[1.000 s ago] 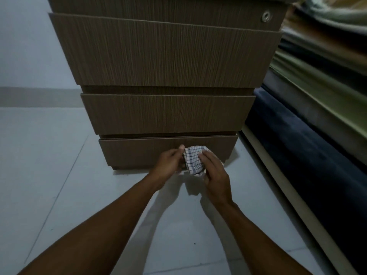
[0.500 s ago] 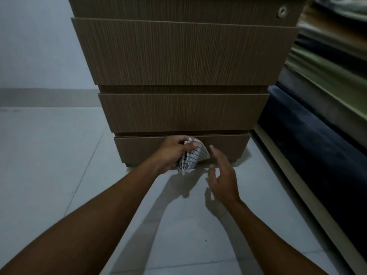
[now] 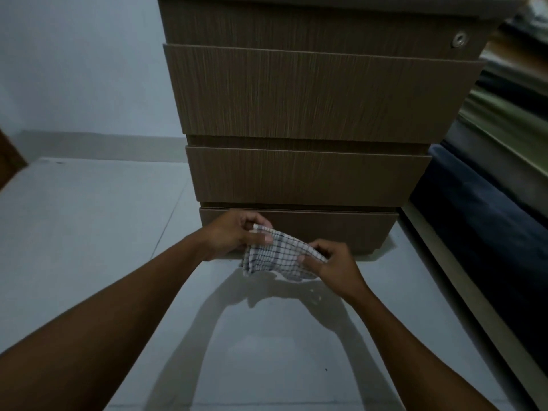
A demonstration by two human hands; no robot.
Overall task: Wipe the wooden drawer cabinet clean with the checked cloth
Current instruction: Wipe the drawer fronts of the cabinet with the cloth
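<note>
The wooden drawer cabinet [image 3: 308, 96] stands on the floor straight ahead, with three drawer fronts stacked and a round metal lock at its top right. A white cloth with dark checks [image 3: 277, 256] is stretched in front of the lowest drawer, just above the floor. My left hand [image 3: 237, 232] pinches the cloth's upper left corner. My right hand [image 3: 335, 266] grips its right edge. The cloth sags between them, apart from the drawer front.
Pale tiled floor [image 3: 89, 232] spreads to the left and below my arms. A stack of folded mattresses or cushions [image 3: 489, 221], dark blue at the bottom, runs along the right, close to the cabinet. A light wall [image 3: 74, 69] rises behind.
A second ago both hands held the bunched cloth; then only my left hand had it against the lowest drawer. Now my right hand has taken its right edge and the cloth is spread out.
</note>
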